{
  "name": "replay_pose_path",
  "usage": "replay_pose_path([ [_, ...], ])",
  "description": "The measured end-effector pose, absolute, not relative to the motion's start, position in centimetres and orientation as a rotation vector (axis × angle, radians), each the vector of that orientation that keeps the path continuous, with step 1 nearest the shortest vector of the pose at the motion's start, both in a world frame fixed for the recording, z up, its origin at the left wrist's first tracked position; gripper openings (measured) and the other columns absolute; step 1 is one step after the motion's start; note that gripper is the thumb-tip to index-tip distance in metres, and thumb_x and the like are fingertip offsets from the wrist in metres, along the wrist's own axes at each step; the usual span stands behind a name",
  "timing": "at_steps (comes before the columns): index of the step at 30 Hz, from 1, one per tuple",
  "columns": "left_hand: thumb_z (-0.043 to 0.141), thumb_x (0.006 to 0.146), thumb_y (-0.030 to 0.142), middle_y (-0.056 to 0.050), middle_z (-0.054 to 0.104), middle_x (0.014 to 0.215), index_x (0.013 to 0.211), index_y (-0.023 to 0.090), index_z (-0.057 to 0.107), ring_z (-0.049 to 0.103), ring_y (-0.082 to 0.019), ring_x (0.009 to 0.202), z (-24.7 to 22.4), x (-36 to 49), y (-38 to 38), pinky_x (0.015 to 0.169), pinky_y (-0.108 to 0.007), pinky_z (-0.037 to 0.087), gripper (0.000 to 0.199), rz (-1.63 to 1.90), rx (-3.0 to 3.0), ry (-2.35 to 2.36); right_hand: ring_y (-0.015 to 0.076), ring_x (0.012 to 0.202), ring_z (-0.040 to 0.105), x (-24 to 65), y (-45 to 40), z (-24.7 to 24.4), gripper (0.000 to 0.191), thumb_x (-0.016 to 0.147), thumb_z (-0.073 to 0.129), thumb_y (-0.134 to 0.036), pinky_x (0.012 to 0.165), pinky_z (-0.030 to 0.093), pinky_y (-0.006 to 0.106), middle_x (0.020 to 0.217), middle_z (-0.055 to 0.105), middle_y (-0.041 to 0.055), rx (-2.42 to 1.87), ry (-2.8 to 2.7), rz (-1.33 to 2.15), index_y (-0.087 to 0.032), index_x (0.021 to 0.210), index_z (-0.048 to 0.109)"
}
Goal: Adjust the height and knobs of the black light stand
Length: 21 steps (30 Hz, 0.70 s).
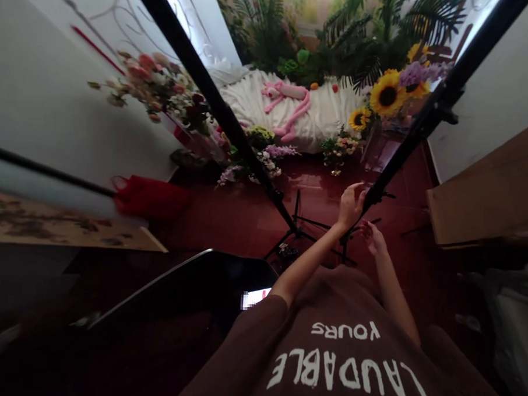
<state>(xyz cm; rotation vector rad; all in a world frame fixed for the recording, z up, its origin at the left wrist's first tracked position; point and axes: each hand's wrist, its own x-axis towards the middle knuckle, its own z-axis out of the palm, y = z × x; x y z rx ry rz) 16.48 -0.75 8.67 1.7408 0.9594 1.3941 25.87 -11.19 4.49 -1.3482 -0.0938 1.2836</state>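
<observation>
My left hand [352, 205] is beside the lower part of the right black stand pole [406, 143]. Its fingers are curved and apart from the thumb, the tips close to the pole; I cannot tell whether they touch it. Lower and to the right, my right hand [375, 238] is raised with loosely bent, spread fingers and nothing in it. Knobs stick out from this pole near my hands and higher up. A second black stand pole [232, 123] slants up to the left. Dark tripod legs [298, 214] spread over the floor below.
A white-draped surface [328, 122] at the back bears a pink plush toy [290, 94]. Sunflowers [387, 95] stand right, mixed artificial flowers [155, 79] left. A cardboard panel [487, 190] leans right. A red bag [150, 198] and a dark panel [176, 293] are left.
</observation>
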Motion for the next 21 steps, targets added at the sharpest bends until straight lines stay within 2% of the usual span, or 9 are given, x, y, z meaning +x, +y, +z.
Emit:
replay_pose_path([
  [4,0.040,0.097,0.063,-0.015,0.065,0.125,0.128,0.021,0.055,0.063,-0.024,0.118,8.7,20.0,0.7,0.105,-0.042,0.048,0.055,1.321,1.809,0.756,0.0102,0.054,0.062,30.0,-9.9,7.8,0.022,0.084,0.067,-0.043,0.050,0.047,0.020,0.068,0.071,0.0006,-1.328,-0.221,1.144,-0.022,0.085,0.071],
  [7,0.039,0.097,0.063,-0.013,0.068,0.114,0.128,0.021,0.053,0.068,-0.021,0.100,8.1,21.8,1.5,0.091,-0.036,0.054,0.054,1.260,1.803,0.717,0.0106,0.054,0.062,32.6,-8.7,10.6,0.038,0.086,0.064,-0.057,0.047,0.045,0.020,0.073,0.073,0.0046,-1.387,-0.387,1.120,-0.021,0.089,0.072],
  [10,0.040,0.098,0.060,-0.009,0.069,0.101,0.124,0.019,0.053,0.067,-0.017,0.082,7.3,22.4,1.8,0.076,-0.030,0.053,0.050,1.229,1.813,0.721,0.0090,0.051,0.058,33.9,-7.8,12.7,0.046,0.082,0.067,-0.063,0.044,0.042,0.019,0.073,0.072,0.0057,-1.486,-0.532,1.125,-0.018,0.086,0.070],
  [14,0.044,0.099,0.055,-0.006,0.068,0.094,0.118,0.019,0.053,0.064,-0.014,0.077,7.0,22.4,1.9,0.070,-0.025,0.048,0.042,1.280,1.848,0.732,0.0062,0.047,0.050,34.1,-7.3,14.0,0.041,0.074,0.077,-0.057,0.040,0.038,0.017,0.071,0.071,0.0049,-1.548,-0.572,1.144,-0.017,0.078,0.068],
  [21,0.051,0.099,0.046,-0.002,0.065,0.085,0.112,0.020,0.055,0.060,-0.011,0.071,7.2,22.7,1.8,0.067,-0.022,0.045,0.030,1.333,1.801,0.741,0.0054,0.053,0.050,34.1,-7.0,14.2,0.030,0.063,0.083,-0.039,0.046,0.041,0.015,0.069,0.066,-0.0005,-1.462,-0.431,1.194,-0.018,0.077,0.066],
])
